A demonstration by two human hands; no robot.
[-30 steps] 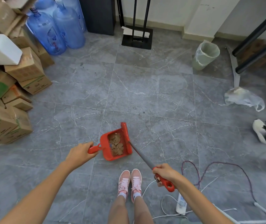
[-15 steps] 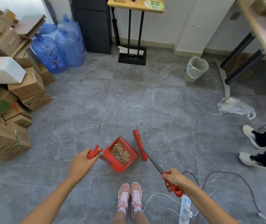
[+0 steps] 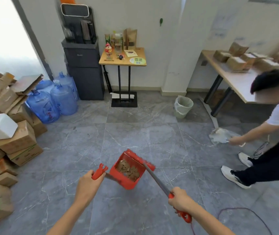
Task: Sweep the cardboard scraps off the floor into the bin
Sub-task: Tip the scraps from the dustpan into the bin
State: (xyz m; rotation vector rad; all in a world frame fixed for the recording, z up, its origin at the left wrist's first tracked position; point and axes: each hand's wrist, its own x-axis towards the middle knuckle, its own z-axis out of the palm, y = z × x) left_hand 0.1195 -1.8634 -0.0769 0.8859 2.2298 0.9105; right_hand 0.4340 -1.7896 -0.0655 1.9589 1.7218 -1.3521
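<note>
My left hand [image 3: 88, 187] grips the handle of a red dustpan [image 3: 118, 178], held off the floor and tilted. Several brown cardboard scraps [image 3: 127, 169] lie inside it. My right hand [image 3: 180, 200] grips the red handle end of a broom [image 3: 157, 181]. The broom's grey shaft runs up-left, and its red head rests across the dustpan's far rim. A pale green bin [image 3: 182, 106] with a plastic liner stands on the floor at the far right, near the wall and well beyond both hands.
Stacked cardboard boxes [image 3: 8, 143] and blue water jugs [image 3: 54, 99] fill the left side. A small stand table [image 3: 122, 61] and a dark cabinet [image 3: 84, 70] stand at the wall. A person [image 3: 270, 133] bends at the right, reaching toward a plastic bag [image 3: 223, 135]. A cable [image 3: 247, 216] lies bottom right.
My view has risen and now shows the wall and the far bin. The dustpan is lifted higher, and the broom head has moved onto its rim. The person at right now bends into view.
</note>
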